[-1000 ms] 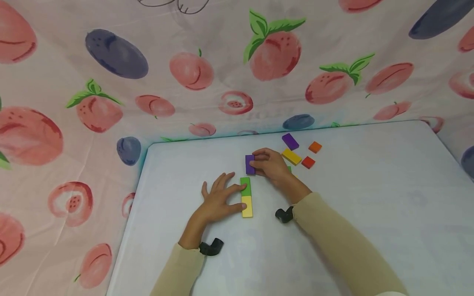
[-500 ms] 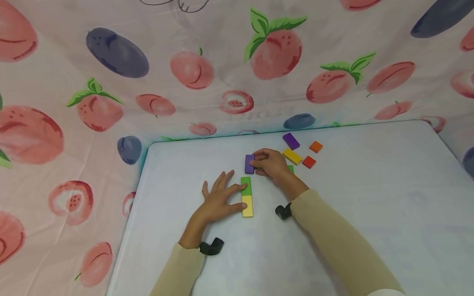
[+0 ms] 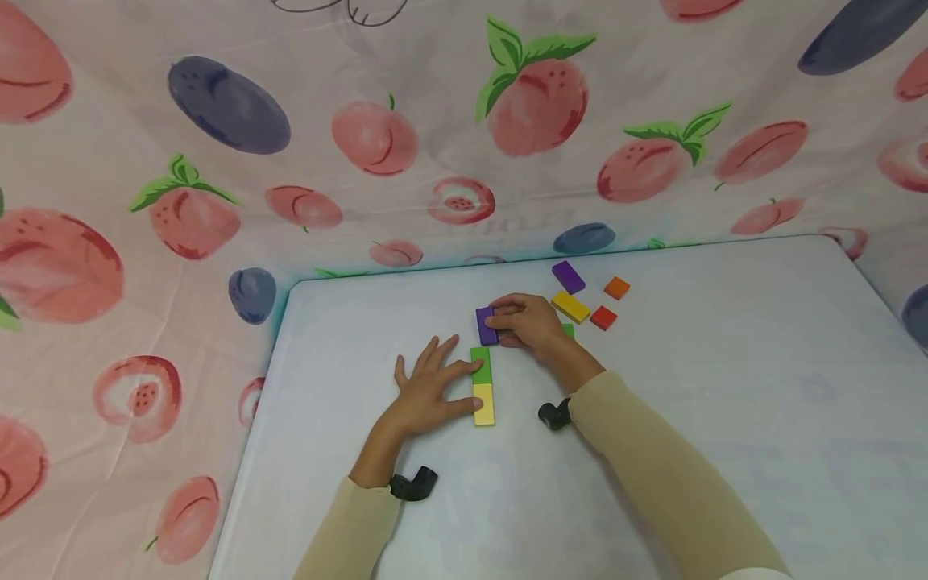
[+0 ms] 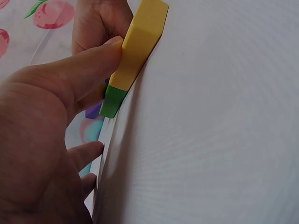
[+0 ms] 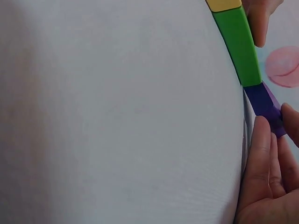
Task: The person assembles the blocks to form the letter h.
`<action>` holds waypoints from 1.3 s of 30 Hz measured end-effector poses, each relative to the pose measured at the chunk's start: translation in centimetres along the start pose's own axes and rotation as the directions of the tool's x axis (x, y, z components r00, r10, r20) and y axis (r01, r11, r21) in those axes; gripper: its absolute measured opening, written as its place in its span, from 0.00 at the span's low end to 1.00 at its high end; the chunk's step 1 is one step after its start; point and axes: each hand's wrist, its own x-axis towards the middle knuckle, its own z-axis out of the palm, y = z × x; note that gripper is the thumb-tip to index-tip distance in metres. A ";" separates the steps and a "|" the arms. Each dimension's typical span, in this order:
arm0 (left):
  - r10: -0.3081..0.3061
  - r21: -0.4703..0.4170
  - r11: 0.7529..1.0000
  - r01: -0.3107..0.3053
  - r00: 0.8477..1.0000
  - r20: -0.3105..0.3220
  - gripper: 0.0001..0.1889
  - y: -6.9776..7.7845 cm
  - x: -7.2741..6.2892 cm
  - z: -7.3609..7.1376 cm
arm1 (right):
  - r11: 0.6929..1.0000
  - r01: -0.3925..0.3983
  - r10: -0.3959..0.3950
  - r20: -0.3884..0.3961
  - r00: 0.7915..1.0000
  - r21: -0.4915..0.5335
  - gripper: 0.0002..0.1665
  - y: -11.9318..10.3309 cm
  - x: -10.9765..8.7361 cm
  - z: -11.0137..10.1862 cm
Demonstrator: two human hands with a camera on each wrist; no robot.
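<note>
A yellow block (image 3: 483, 407) and a green block (image 3: 481, 366) lie end to end in a line on the white table. My left hand (image 3: 424, 395) rests beside them with its fingers spread, the index fingertip on the green block and the thumb on the yellow one. Just beyond the green end, my right hand (image 3: 532, 322) pinches a purple block (image 3: 486, 326) between thumb and fingers, the block slightly slanted. From the right wrist view, this purple block (image 5: 261, 102) appears right at the green block's far end (image 5: 238, 46).
Behind my right hand lie another purple block (image 3: 569, 277), a yellow block (image 3: 570, 307), an orange block (image 3: 617, 287) and a red block (image 3: 603, 318). A green block (image 3: 569, 330) is partly hidden by that hand. A fruit-print cloth (image 3: 406, 209) hangs past the table's far edge.
The purple block in my right hand has shifted slightly left and nearer the green block, and now slants a little. My left hand has stayed on the green and yellow blocks.
</note>
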 end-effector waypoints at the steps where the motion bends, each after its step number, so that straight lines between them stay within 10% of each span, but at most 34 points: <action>1: 0.000 -0.002 1.000 0.000 1.000 -0.001 0.32 0.0 0.0 0.0 | 1.000 -0.005 0.005 -0.002 1.000 -0.001 0.22 0.0 0.0 0.0; 39: -0.015 -0.004 1.000 0.015 1.000 -0.009 0.31 0.2 0.1 0.0 | 0.959 0.072 -0.071 0.012 0.997 -0.274 0.27 0.0 0.1 0.0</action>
